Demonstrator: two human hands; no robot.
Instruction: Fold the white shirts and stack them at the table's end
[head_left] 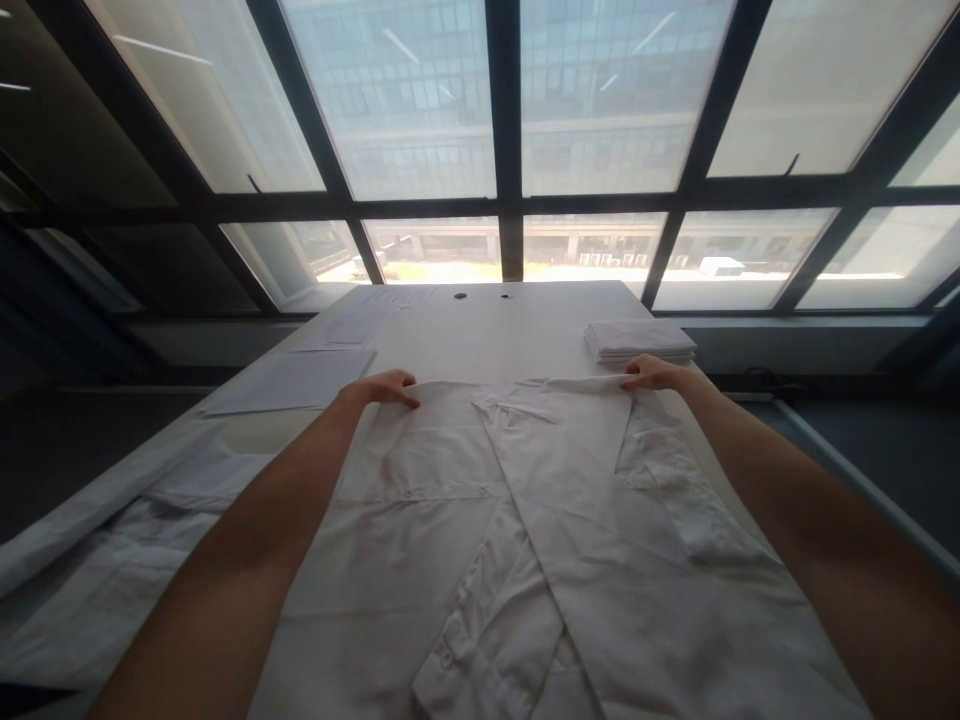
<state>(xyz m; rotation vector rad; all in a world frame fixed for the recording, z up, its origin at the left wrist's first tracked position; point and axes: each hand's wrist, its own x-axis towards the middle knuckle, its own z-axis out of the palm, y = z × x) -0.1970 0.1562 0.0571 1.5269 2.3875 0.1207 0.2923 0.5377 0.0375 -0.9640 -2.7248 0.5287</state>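
While its far edge is pinched between thumb and fingers at two well-separated points, a white garment is held by the left hand and the right hand, spread over the bench. Folded white cloths are stacked just beyond the right hand; paper sheets and, nearer, loose white fabric are seen left of the left hand.
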